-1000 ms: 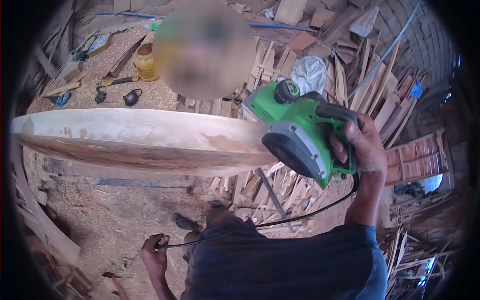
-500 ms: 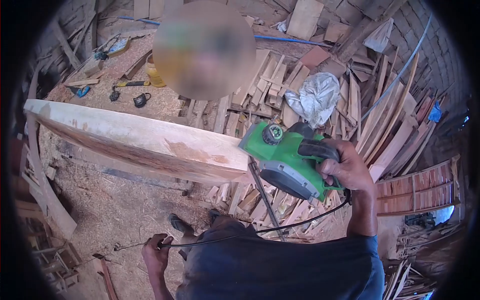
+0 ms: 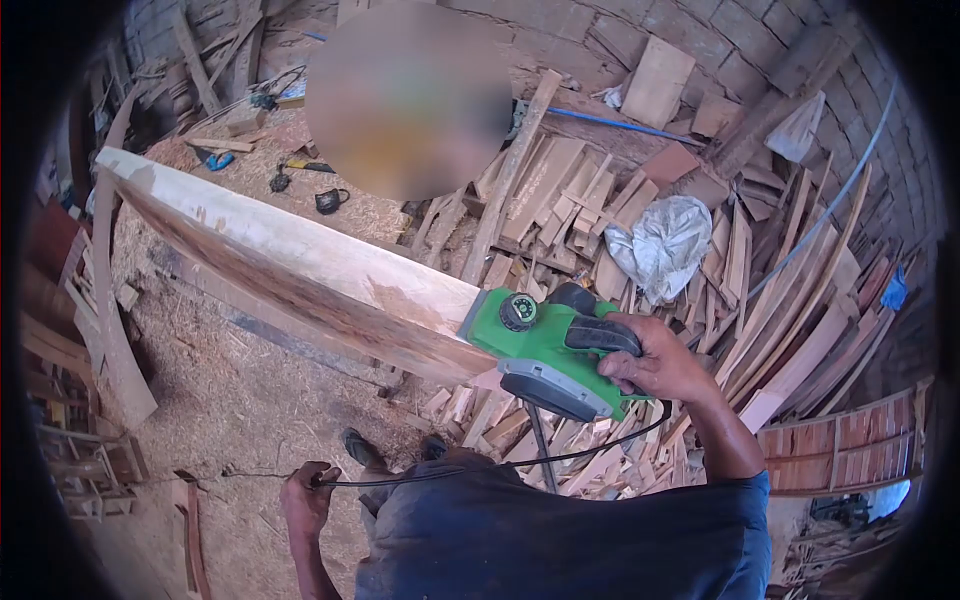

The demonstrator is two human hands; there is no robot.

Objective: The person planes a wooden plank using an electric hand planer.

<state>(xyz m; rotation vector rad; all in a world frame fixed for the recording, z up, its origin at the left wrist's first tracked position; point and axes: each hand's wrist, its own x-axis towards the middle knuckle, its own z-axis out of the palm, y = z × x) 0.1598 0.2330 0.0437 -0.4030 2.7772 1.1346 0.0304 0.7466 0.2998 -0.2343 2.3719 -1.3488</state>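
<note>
Sawdust and shavings cover the workshop floor, and offcuts of timber lie heaped against the curved brick wall across the upper right of the frame. Right of centre I see the green and grey electric hand planer, with a black knob on top, a black handle and a grey side housing; it sits at the near end of the long pale wooden plank, which runs from the upper left down to the middle, its top face fresh and light, its side darker with a reddish patch just beside the tool. My right hand is closed around the black handle, fingers wrapped tight and hidden under the grip, forearm reaching up from the lower right. My left hand, low at the bottom left of centre, hangs beside the body with fingers curled shut on the thin black power cord, which loops across to the planer.
</note>
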